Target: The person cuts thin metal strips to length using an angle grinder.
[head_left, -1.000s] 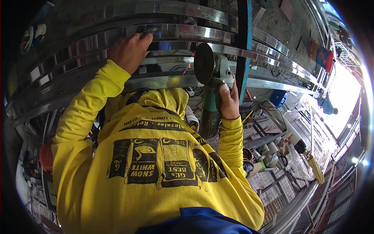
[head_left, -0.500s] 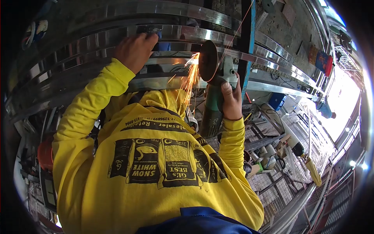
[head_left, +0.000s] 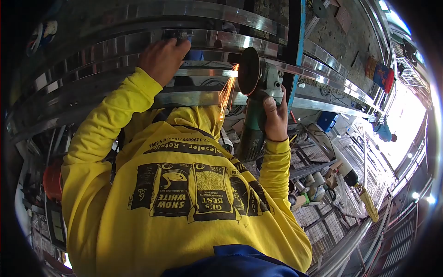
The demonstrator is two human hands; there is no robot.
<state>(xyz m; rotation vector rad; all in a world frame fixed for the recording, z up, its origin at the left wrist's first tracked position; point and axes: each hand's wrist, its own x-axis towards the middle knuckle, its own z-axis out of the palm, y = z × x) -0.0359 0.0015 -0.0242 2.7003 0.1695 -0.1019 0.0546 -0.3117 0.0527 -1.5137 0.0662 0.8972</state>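
Clasping the grinder (head_left: pixel 253 127), my right hand (head_left: pixel 276 117) has most fingers hidden behind it; left of it, my left hand (head_left: pixel 162 60) meets a metal bar (head_left: pixel 217 42), its fingers' grip unclear.

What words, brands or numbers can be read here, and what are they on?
"SNOW WHITE": black printed bag picture on the yellow long-sleeved cloth shirt, upside down in view.
"GL's BEST": neighbouring black printed bag picture.
"olesaler · Retail": shirt's black band, ends unreadable.
"3296899": near that band, other digits unclear.
Smaller shirt print: too blurred.
Green-and-grey angle grinder: no legible text.
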